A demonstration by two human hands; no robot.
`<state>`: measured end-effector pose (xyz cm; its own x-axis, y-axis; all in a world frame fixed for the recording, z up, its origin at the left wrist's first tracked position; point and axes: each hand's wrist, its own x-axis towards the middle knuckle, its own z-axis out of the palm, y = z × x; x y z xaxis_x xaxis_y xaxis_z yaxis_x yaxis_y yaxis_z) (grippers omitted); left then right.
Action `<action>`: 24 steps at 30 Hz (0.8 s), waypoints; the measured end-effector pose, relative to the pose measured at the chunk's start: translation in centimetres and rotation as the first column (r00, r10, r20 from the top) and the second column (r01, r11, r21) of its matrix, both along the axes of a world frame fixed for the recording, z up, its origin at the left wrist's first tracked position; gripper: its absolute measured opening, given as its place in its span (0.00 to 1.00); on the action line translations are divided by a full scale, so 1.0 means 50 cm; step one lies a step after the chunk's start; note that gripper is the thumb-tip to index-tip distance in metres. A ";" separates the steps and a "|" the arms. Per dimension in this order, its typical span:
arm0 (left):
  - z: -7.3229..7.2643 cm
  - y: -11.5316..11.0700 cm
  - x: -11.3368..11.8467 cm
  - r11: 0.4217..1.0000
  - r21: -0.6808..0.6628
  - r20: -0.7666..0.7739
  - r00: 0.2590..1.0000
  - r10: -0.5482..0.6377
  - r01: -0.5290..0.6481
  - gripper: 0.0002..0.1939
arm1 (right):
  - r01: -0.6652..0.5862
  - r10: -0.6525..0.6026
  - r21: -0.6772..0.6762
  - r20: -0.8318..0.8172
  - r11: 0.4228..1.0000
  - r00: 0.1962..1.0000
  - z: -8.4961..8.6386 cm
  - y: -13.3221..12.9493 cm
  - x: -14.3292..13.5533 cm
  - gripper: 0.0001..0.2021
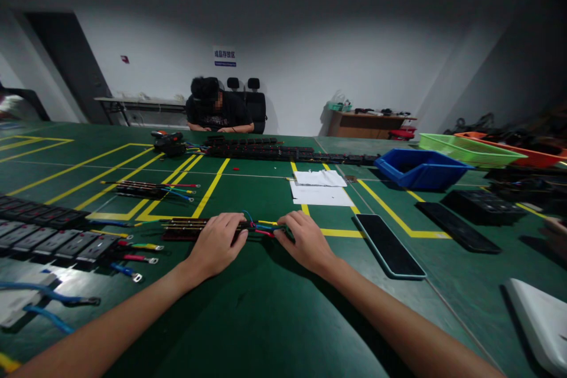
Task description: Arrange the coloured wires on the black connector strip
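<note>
In front of me, a black strip with copper-coloured bars (183, 227) lies on the green table. My left hand (218, 243) is closed over its right end, fingers wrapped across the top. Yellow, red and blue wires (264, 228) run out of that end toward the right. My right hand (306, 243) is pinching the far ends of these wires; the fingers hide the tips. A thin blue wire (248, 215) curls up between the hands. Further back on the left is a similar group of strips (140, 189) with lugged wires.
Rows of black socket strips (53, 239) with ring-lugged wires fill the left side. To the right lie a phone (390, 246), a dark flat slab (458, 227) and a white case (538, 322). Beyond are white papers (319, 194), a blue bin (423, 170) and a seated person (221, 111).
</note>
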<state>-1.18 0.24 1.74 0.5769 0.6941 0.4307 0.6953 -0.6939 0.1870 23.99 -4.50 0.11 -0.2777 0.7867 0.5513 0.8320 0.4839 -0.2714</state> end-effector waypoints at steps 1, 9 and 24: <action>0.000 0.000 0.000 1.000 -0.001 -0.001 1.000 -0.001 0.001 0.16 | -0.008 0.009 -0.018 0.008 1.000 1.000 0.001 0.000 0.000 0.07; 0.000 0.000 0.000 1.000 0.008 -0.011 1.000 0.006 -0.006 0.16 | 0.009 -0.011 -0.102 -0.011 0.995 1.000 -0.001 0.004 0.000 0.07; -0.004 0.000 -0.001 1.000 0.010 -0.009 1.000 0.014 -0.014 0.16 | -0.014 0.014 -0.048 -0.010 0.999 1.000 -0.004 0.002 -0.002 0.10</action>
<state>-1.20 0.27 1.53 0.5714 0.6977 0.4321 0.7064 -0.6862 0.1739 23.90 -4.42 -0.07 -0.2839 0.8082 0.5160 0.8225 0.4818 -0.3022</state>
